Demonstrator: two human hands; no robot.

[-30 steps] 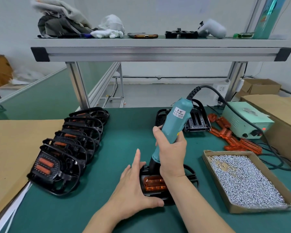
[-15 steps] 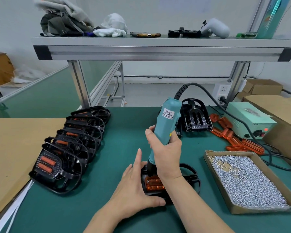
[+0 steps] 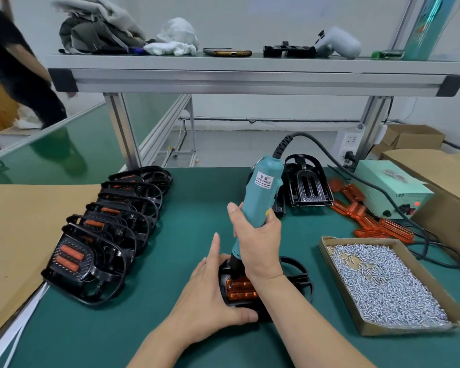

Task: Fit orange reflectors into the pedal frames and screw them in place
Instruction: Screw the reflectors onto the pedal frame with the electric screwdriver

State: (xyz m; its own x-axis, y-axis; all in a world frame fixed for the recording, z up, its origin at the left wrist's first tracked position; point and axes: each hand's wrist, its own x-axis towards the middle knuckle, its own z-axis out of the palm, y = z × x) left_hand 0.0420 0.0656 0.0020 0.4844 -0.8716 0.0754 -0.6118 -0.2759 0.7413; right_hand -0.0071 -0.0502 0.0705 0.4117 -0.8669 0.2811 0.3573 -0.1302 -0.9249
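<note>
Orange reflector sat in the pedal frame on the mat before you, partly covered by your right wrist. Your right hand wrapped its fingers round the screwdriver; its bit was indistinct. Your left hand gripped the frame, index finger straight.

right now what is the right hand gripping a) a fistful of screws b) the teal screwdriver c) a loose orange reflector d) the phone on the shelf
b: the right hand wraps the teal screwdriver, its tip down beside the orange reflector in the pedal frame that the left hand holds.
</note>
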